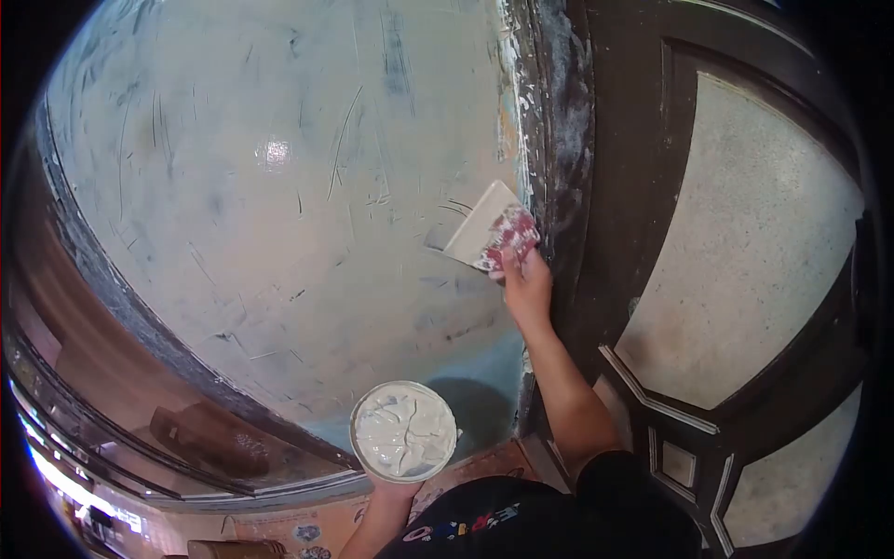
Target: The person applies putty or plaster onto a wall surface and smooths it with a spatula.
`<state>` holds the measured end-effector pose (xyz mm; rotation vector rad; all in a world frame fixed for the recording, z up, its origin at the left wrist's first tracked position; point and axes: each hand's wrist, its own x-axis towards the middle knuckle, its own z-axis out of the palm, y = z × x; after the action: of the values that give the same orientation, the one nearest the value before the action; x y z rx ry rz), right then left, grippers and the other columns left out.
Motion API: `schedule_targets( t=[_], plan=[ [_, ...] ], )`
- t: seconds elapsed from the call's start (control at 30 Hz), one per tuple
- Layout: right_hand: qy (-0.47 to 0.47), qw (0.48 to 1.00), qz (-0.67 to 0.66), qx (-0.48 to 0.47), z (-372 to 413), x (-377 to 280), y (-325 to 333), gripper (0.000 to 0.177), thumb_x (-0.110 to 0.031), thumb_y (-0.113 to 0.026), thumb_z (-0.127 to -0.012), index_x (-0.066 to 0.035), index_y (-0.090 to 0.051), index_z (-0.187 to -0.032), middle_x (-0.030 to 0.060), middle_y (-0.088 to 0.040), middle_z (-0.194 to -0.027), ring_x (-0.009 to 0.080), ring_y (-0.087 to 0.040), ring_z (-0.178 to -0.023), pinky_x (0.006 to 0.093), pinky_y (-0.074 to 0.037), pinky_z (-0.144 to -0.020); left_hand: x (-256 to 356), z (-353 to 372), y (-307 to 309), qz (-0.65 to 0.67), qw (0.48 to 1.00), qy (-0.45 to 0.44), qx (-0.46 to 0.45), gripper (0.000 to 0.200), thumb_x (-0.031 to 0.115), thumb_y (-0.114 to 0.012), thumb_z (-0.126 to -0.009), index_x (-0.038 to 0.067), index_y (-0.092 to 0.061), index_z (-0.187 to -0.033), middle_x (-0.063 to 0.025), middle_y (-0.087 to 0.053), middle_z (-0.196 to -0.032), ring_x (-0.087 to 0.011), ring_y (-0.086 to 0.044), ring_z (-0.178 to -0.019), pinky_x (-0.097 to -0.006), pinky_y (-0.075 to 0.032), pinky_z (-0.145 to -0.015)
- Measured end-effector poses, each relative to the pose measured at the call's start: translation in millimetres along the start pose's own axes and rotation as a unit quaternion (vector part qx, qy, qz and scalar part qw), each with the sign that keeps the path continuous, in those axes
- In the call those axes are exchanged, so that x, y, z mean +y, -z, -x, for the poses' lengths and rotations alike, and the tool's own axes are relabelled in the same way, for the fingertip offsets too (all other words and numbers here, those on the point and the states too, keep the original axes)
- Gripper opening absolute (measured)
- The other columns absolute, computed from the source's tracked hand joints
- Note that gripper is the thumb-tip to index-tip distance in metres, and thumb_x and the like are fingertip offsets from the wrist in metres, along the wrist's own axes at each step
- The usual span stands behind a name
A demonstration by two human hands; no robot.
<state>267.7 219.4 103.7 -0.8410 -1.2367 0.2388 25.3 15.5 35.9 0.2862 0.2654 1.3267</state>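
My right hand (528,289) is closed round the red, putty-smeared grip of a wide putty knife (484,224). Its pale, coated blade lies close against the wall panel (270,224), beside the dark frame on the right. Lower down, my left hand (399,488) supports a round tub (355,449) from beneath, its fingers mostly hidden by it. Thick white putty (402,430) fills the tub, with ridges and grooves across its surface. Greyish-white filler covers most of the panel, with dark scratches and bluish patches showing through.
A dark vertical frame (563,149) with white smears borders the panel on the right. Beyond it stands a dark door (629,214) with pale inset panels and raised mouldings. A dark curved edge (177,335) bounds the panel at lower left. Patterned flooring (289,526) shows below.
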Motion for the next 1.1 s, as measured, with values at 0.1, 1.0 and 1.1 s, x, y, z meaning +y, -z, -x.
schedule_targets(
  t=[0.1,1.0,1.1],
  plan=[
    [-0.07,0.995,-0.073,0.011,36,13,22,0.024,-0.019,-0.053,-0.103,-0.001,-0.057,-0.118,0.0013,-0.063,-0.086,0.0058,-0.051,-0.064,0.0225,-0.042,-0.056,2,5,19,0.024,1.0,-0.01,0.012,0.074,0.067,-0.041,-0.091,0.018,-0.042,-0.147,-0.011,-0.043,-0.151,-0.0411,-0.043,-0.136,-0.075,-0.025,-0.108],
    [-0.283,0.864,-0.364,-0.203,66,-38,91,0.037,0.002,-0.039,-0.089,0.004,-0.06,-0.119,0.0131,-0.068,-0.108,0.0184,-0.066,-0.094,0.0278,-0.052,-0.082,-31,35,5,0.016,1.0,-0.02,0.018,0.067,0.057,-0.039,-0.095,0.011,-0.046,-0.143,-0.0141,-0.046,-0.148,-0.0406,-0.044,-0.135,-0.0617,-0.033,-0.112],
    [-0.208,0.908,-0.279,-0.234,57,-45,86,0.031,0.0,-0.051,-0.094,0.002,-0.06,-0.124,0.0074,-0.065,-0.104,0.0102,-0.059,-0.089,0.0243,-0.05,-0.078,-37,35,9,0.007,0.998,-0.034,0.06,0.073,0.066,-0.039,-0.092,0.016,-0.045,-0.144,-0.0118,-0.048,-0.147,-0.0414,-0.046,-0.132,-0.0742,-0.03,-0.106]
  ],
)
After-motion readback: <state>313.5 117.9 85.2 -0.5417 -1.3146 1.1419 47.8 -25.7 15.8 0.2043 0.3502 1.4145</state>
